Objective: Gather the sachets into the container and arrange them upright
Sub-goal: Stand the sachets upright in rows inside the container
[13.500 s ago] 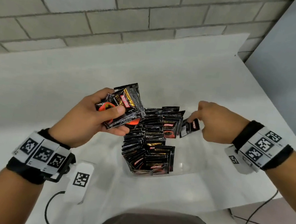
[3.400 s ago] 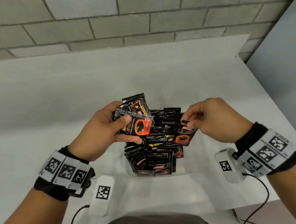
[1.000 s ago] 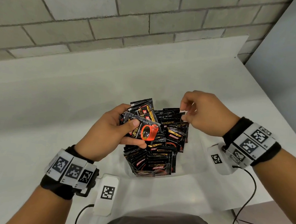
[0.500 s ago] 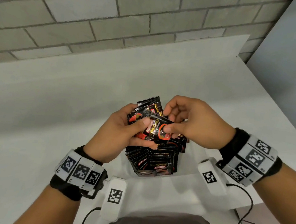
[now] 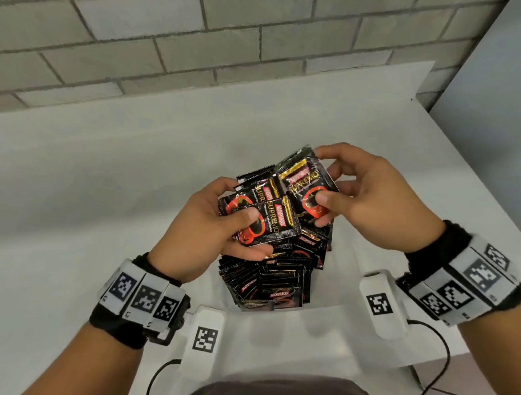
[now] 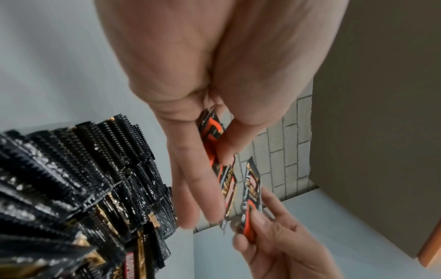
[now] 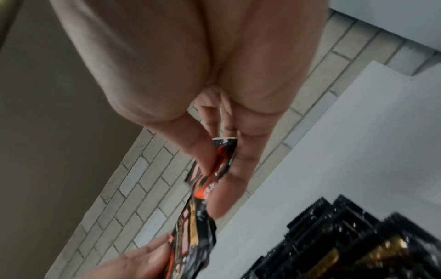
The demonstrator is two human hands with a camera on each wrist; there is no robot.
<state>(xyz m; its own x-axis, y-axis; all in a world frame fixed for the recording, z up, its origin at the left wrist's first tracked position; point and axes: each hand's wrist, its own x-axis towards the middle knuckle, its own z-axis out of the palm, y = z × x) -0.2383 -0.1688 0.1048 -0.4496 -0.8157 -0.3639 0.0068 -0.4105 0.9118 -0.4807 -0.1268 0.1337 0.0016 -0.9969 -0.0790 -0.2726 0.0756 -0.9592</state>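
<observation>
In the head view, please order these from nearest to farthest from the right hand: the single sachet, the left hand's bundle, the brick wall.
1. single sachet, pinched in the right hand itself.
2. left hand's bundle, just to its left.
3. brick wall, far behind the table.

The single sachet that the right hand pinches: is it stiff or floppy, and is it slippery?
The sachet probably bends easily: it is thin, flat foil and looks slightly curved in the right hand. Its glossy surface suggests it may slip, so a thumb-and-finger pinch suits it. It seems light, since a pinch holds it.
</observation>
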